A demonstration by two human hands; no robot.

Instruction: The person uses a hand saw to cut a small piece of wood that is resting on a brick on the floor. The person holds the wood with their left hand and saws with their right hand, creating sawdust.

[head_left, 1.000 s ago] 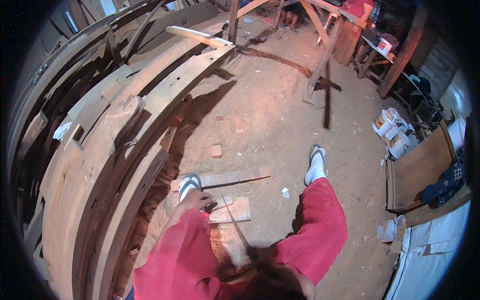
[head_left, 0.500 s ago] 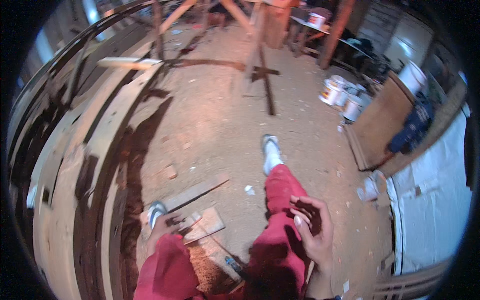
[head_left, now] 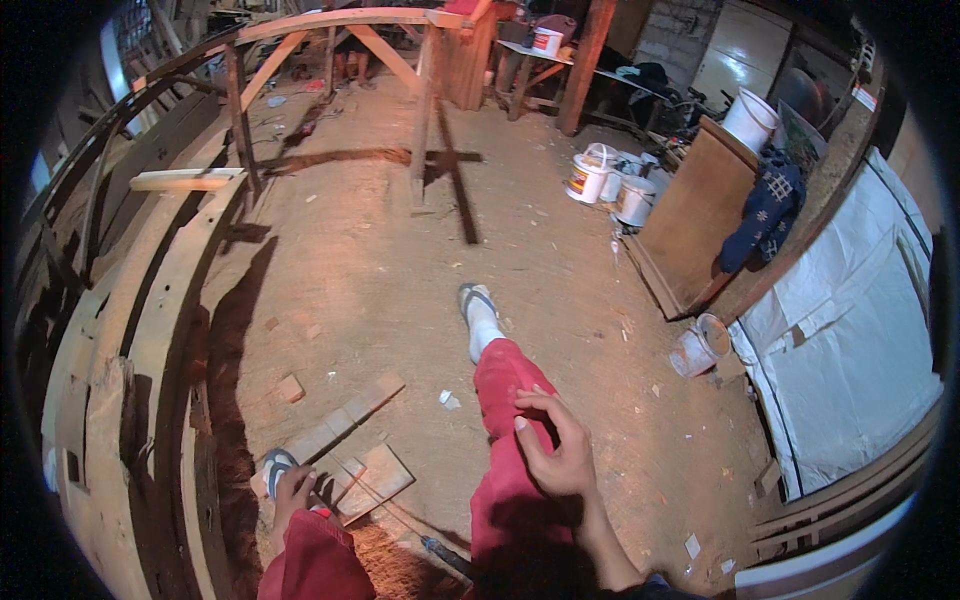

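My right hand [head_left: 555,452] hovers over my right leg in red trousers, empty, its fingers curved and apart. Beyond my left knee, my left hand [head_left: 292,496] hangs next to my left sandal [head_left: 277,470], fingers loosely apart; no held thing shows. Close to it, a pale flat wooden board [head_left: 383,478] lies on the ground, with a longer narrow plank [head_left: 350,415] behind it. Between my legs is a tool with a dark handle [head_left: 446,556]; its kind cannot be made out. Reddish sawdust [head_left: 392,562] lies beside it.
Long timber beams [head_left: 150,330] run along the left, near a wooden trestle frame [head_left: 425,120]. White buckets [head_left: 590,177], a leaning brown wooden panel [head_left: 690,220] and a tipped bucket [head_left: 700,347] stand right. A white sheet-covered stack [head_left: 850,340] lines the right edge.
My view has swung rightward and steadied, so the scene sits further left in the picture. My right hand stays raised over the leg; my left hand stays by the left sandal.
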